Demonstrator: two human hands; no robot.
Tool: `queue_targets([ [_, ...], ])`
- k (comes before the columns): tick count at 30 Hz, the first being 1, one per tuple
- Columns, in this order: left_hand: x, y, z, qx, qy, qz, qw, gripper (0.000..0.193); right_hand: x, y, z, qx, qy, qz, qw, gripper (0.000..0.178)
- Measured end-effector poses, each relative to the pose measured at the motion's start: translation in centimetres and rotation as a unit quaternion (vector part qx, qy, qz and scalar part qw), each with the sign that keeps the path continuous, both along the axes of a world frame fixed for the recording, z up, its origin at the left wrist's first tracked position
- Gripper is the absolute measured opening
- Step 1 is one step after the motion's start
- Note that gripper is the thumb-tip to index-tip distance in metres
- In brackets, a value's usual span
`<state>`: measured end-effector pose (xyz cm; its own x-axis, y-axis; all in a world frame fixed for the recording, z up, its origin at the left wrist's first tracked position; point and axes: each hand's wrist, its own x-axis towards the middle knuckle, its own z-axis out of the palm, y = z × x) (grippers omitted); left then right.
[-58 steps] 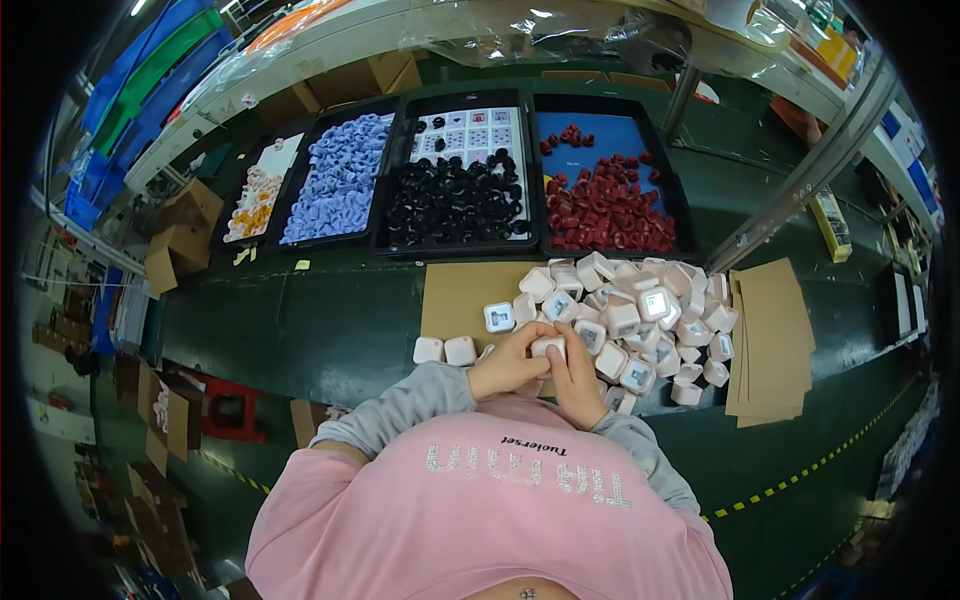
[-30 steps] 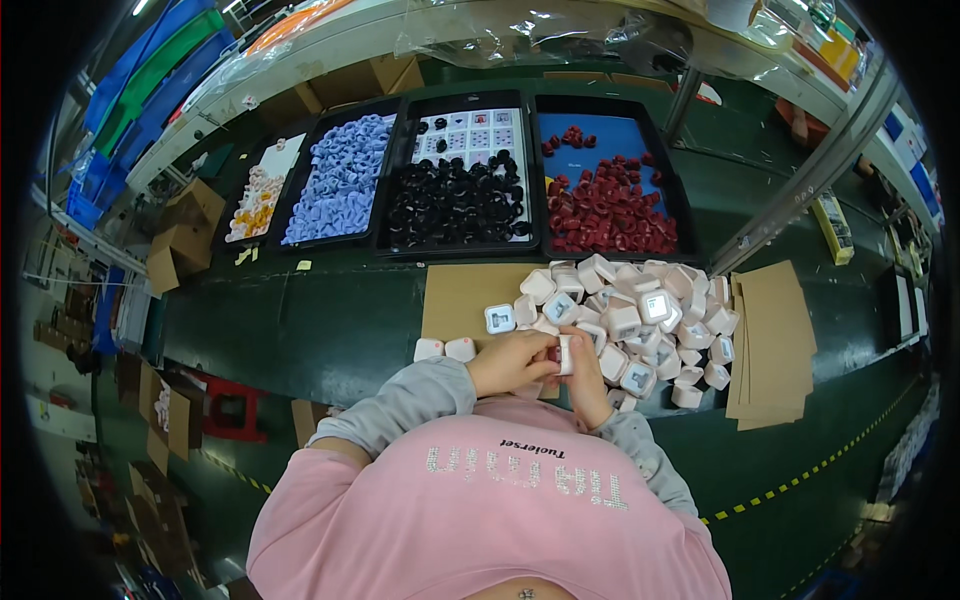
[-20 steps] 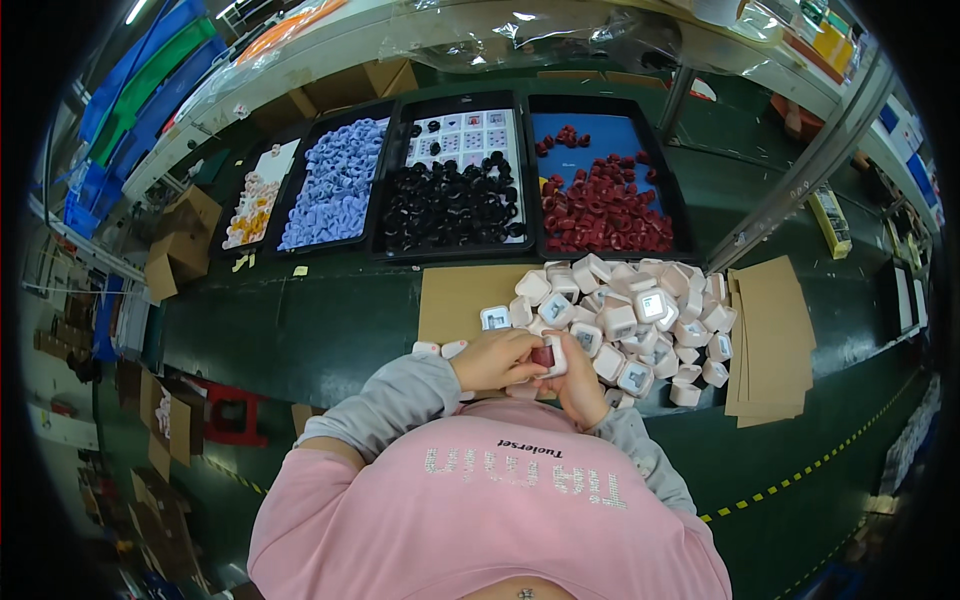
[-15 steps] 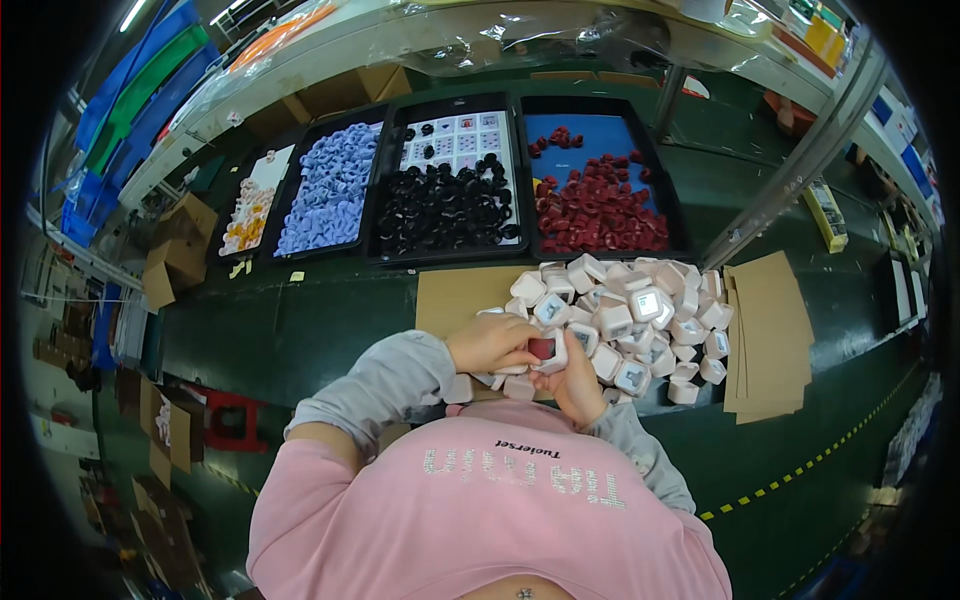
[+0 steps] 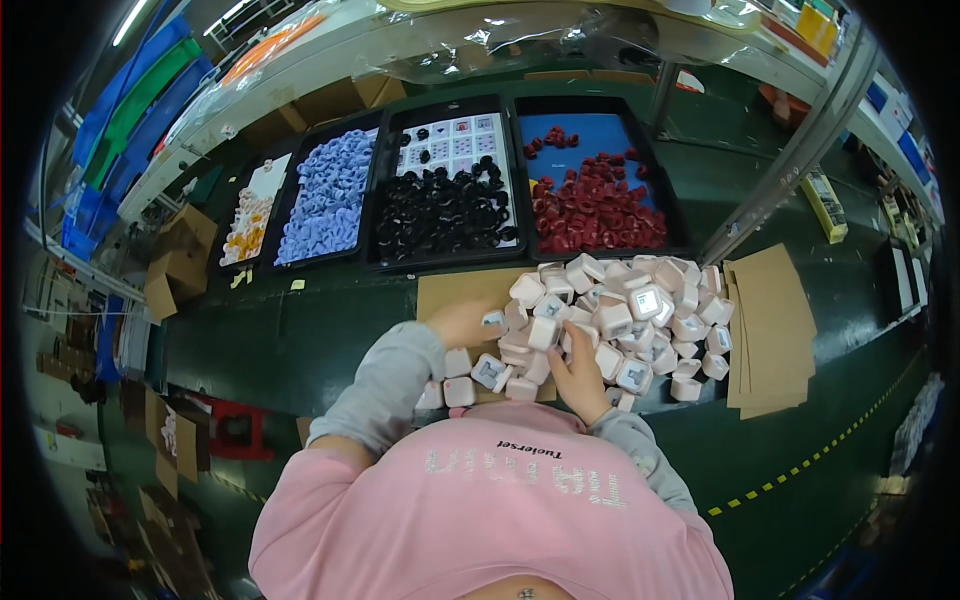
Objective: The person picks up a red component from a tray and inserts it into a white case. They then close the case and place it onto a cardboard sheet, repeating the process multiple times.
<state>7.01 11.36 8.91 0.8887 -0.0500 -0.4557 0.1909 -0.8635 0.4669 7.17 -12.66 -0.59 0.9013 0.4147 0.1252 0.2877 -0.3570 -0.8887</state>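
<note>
— Head view first: what runs along the back of the green table (image 5: 300,330), from the left?

— A tray of cream and orange pieces (image 5: 250,212), a tray of lilac pieces (image 5: 328,196), a tray of black rings (image 5: 445,205), then a blue-floored tray of red pieces (image 5: 595,205).

— And the hands?

— Left hand (image 5: 462,322) is stretched out over the brown cardboard sheet (image 5: 455,292), fingers pinched on one small white square case (image 5: 493,319) at the pile's left edge. Right hand (image 5: 580,375) rests against the heap of white square cases (image 5: 620,320); it looks loosely curled, though I cannot tell whether it grips anything.

— Farther right?

— Flat cardboard pieces (image 5: 770,330) lie just beside the heap.
</note>
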Motion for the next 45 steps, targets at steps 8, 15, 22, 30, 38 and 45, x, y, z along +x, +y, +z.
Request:
queue_targets([
  [8,-9.5,5.0,-9.7,0.090,0.010,0.032,0.995,0.068,-0.4,1.3,4.6,-0.026,-0.013,0.022,0.999,0.050],
  [15,-9.9,5.8,-10.1,0.086,-0.123,0.020,0.988,0.061,-1.0,1.8,4.6,0.023,-0.009,0.087,0.996,0.044],
  [22,-7.5,3.2,-4.8,-0.001,-0.184,0.116,0.976,0.064,-0.9,1.5,2.1,0.086,0.165,0.144,0.972,0.037],
  [30,-5.6,-5.0,-1.0,-0.247,-0.300,-0.051,0.920,0.067,-0.9,1.9,5.8,0.381,0.420,0.102,0.817,0.049],
  [38,-5.6,-7.2,-2.3,-0.488,-0.159,0.109,0.852,0.070,-1.2,1.0,4.3,0.238,0.218,0.072,0.944,0.048],
  [45,-6.1,-7.1,-1.2,-0.355,-0.162,0.119,0.913,0.072,-1.2,1.1,5.7,0.203,0.224,0.079,0.950,0.048],
])
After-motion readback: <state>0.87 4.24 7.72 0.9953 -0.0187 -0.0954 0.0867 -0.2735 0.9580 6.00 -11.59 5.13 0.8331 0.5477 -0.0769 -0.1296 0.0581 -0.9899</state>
